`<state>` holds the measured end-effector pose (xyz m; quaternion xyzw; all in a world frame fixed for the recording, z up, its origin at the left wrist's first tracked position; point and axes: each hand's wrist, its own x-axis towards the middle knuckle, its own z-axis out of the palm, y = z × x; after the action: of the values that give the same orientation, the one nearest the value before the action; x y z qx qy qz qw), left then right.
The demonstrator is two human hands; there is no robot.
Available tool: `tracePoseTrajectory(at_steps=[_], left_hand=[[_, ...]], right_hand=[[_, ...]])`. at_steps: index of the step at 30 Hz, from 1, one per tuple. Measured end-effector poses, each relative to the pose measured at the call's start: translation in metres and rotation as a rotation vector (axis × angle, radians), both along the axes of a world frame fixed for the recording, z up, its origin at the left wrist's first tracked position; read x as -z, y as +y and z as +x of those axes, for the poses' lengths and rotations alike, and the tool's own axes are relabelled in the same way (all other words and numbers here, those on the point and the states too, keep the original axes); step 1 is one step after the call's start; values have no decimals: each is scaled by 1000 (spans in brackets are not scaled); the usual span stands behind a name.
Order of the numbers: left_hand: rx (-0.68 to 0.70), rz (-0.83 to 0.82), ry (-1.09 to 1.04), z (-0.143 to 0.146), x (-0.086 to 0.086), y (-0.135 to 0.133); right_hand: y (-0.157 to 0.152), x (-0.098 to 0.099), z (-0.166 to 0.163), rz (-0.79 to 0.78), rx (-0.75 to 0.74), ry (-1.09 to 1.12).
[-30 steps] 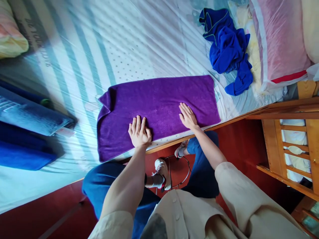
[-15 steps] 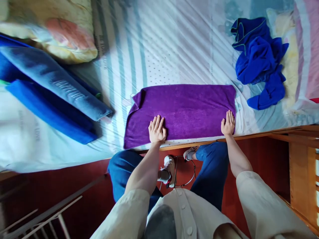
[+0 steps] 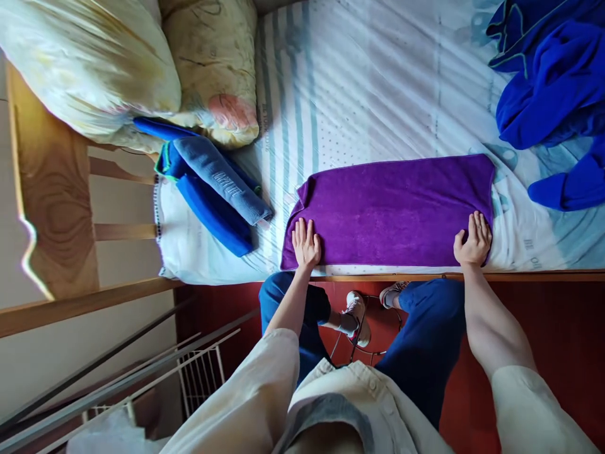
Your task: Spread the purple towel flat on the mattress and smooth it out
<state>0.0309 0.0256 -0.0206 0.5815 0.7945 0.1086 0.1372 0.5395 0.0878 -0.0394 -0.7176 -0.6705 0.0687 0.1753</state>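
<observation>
Head-camera footage is showing a purple towel [image 3: 392, 211] being pressed flat on a striped mattress [image 3: 378, 82], just inside the wooden bed rail [image 3: 520, 275] that runs along the near side. The towel is being treated as the landmark. At its near left corner the left hand [image 3: 306, 243] is being laid palm down, fingers [image 3: 302, 228] spread and extended, gripping nothing. At its near right corner the right hand [image 3: 471, 241] is being rested with the fingers [image 3: 476, 222] curled slightly over the edge; whether cloth is actually being pinched there cannot be told. The towel's body is lying beyond both sets of fingertips, stretching between the two hands and away from the rail.

Trouble is being judged likely at the far left corner of the towel, where the cloth is bunched and turned up: if the hands are drawn apart or pushed forward unevenly, that wrinkle could be carried into any fold. The near edge is also lying close to the rail, so a pull toward the body could drag the cloth off the mattress.

Left of the towel, folded blue towels [image 3: 215, 189] are being kept beside two pillows [image 3: 142, 69]. To the towel's far right, a crumpled blue cloth [image 3: 553, 82] is lying.
</observation>
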Motion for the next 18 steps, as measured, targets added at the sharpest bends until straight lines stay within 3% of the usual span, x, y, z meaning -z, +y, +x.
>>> tracePoseTrajectory(at_steps=[2, 4, 10, 12, 18], left_hand=[[-112, 12, 9, -11, -4, 9], [-122, 28, 13, -12, -7, 21], [388, -65, -62, -8, -14, 68], [327, -58, -52, -23, -15, 85], [-81, -2, -82, -81, -25, 144]], right_hand=[[1, -1, -1, 4, -8, 5], [1, -2, -1, 19, -16, 9], [1, 1, -1, 51, -8, -2], [1, 2, 0, 64, -1, -13], [0, 3, 1, 77, 7, -26]])
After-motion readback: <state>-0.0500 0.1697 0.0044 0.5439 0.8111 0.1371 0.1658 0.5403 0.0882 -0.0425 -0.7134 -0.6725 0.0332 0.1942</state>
